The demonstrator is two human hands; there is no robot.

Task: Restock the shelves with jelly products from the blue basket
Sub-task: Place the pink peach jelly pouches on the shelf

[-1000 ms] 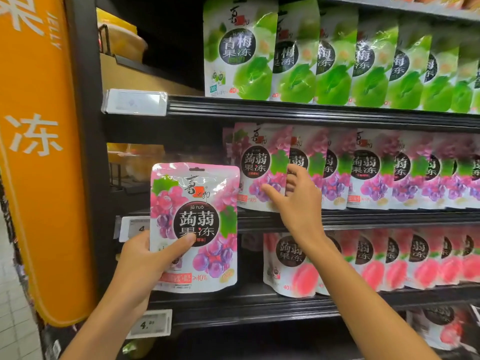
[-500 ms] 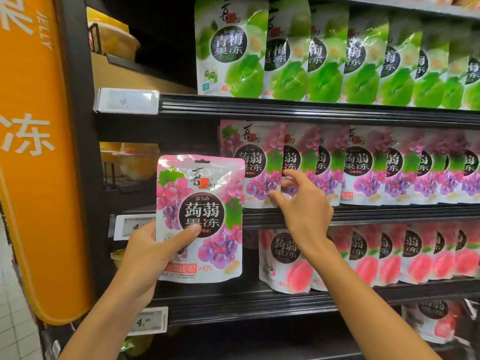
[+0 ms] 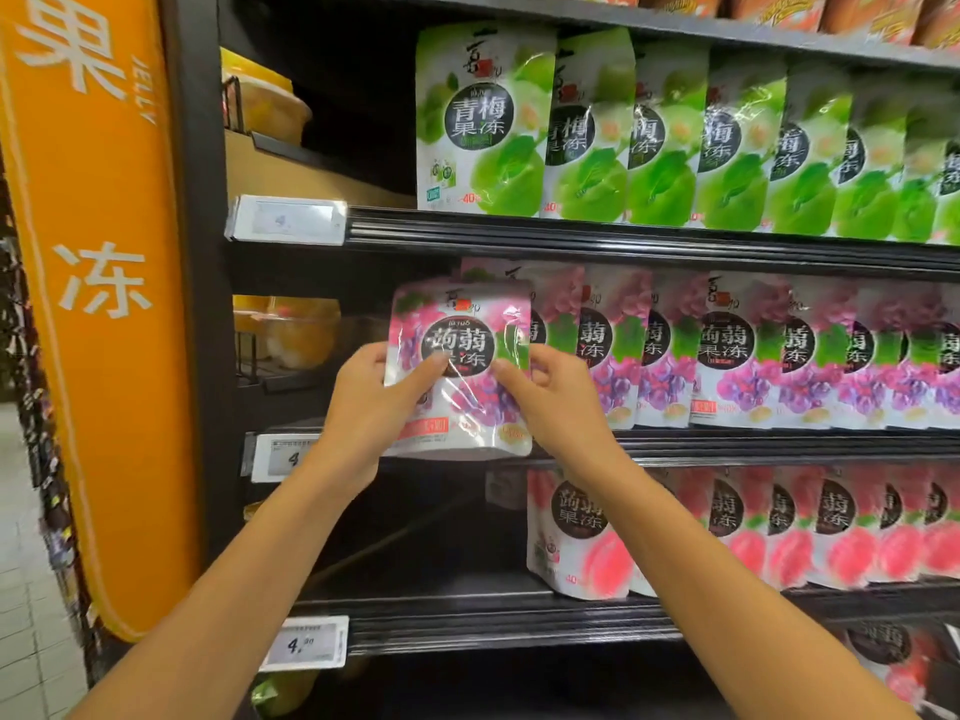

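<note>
A grape jelly pouch (image 3: 462,324), pink and purple with a black round label, is upright at the left end of the middle shelf (image 3: 727,443). My left hand (image 3: 369,402) grips its left edge, thumb across the front. My right hand (image 3: 550,397) pinches its right side. The pouch stands in front of the row of matching grape pouches (image 3: 727,350). The blue basket is out of view.
Green plum jelly pouches (image 3: 597,132) fill the shelf above and peach pouches (image 3: 753,532) the shelf below. An orange sign panel (image 3: 98,304) stands at the left. Price tags (image 3: 306,644) clip to the shelf edges. The lower shelf's left part (image 3: 426,584) is bare.
My left hand has carried the pouch up and right to the front of the grape row. My right hand has left the shelved pouches and taken hold of its right side.
</note>
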